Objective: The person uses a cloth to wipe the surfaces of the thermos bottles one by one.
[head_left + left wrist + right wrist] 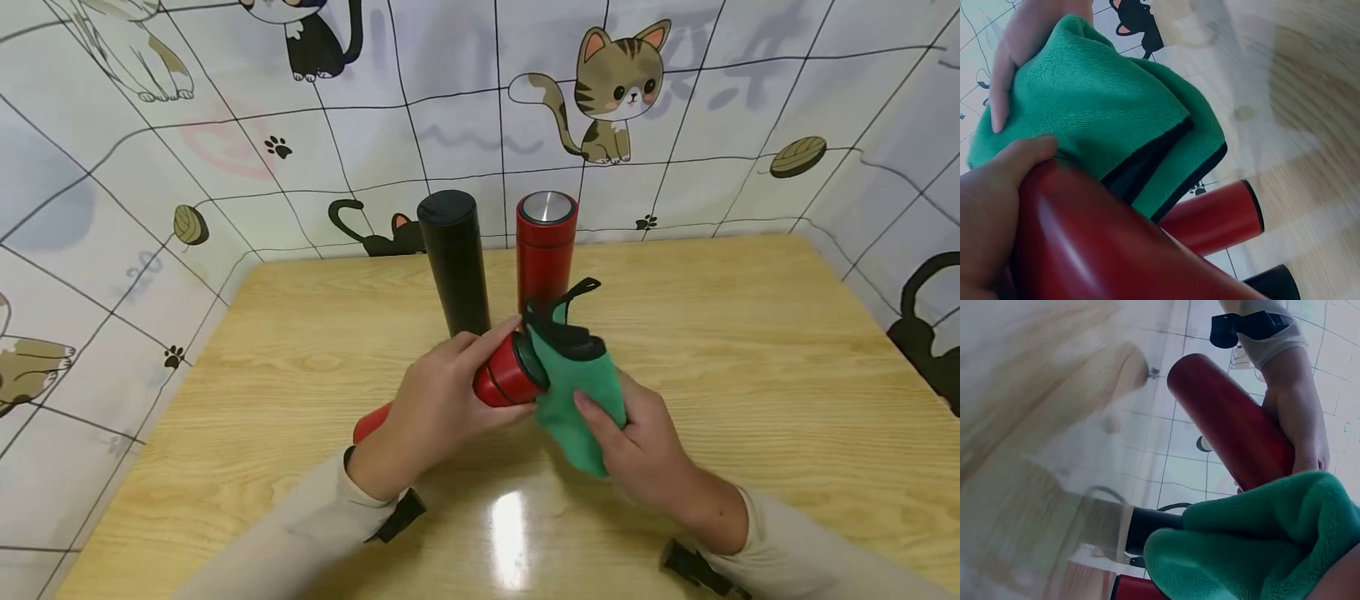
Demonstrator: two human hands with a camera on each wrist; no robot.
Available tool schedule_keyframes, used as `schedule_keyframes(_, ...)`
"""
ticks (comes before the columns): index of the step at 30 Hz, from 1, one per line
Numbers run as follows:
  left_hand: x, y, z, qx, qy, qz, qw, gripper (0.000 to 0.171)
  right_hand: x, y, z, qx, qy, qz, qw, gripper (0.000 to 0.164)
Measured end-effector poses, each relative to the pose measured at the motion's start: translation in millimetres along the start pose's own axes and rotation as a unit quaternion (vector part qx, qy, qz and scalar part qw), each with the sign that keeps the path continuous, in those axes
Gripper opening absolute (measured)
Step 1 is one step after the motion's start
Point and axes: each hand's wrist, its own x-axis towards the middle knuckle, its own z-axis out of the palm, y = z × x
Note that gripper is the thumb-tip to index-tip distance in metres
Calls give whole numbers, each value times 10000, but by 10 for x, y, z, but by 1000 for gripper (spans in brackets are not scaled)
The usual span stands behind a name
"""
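Note:
My left hand (435, 404) grips a red thermos bottle (510, 375), held tilted above the table with its dark-rimmed end to the right. Its lower end (371, 421) shows past my wrist. A folded green cloth (573, 408) with black edging and a black loop is pinched in my right hand (648, 450), thumb on the near side. The cloth lies against the bottle's end, as the left wrist view also shows: green cloth (1091, 100) over the top of the red bottle (1104, 237). In the right wrist view the cloth (1241, 544) hides most of my right hand.
A black thermos (456, 258) and another red thermos (546, 250) with a silver top stand upright at the back of the wooden table (315, 333), just beyond my hands. A white cat-print sheet (450, 125) hangs behind and at both sides.

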Motion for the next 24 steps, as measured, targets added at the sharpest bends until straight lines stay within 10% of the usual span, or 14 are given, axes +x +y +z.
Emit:
schedule_keyframes(6,-17,34,14,21,-158,-49,9999,85,38,29,-1,84,-726,-904,9932,54)
schedule_keyframes(15,-51,44,-39,-232,-218,-305,9990,88,26,19,16,-524,-617,-360,9961,59)
schedule_keyframes(24,-27,8,-114,-992,-116,-112,9949,85,28,-9,-62,490,-99,-629,9968,41)
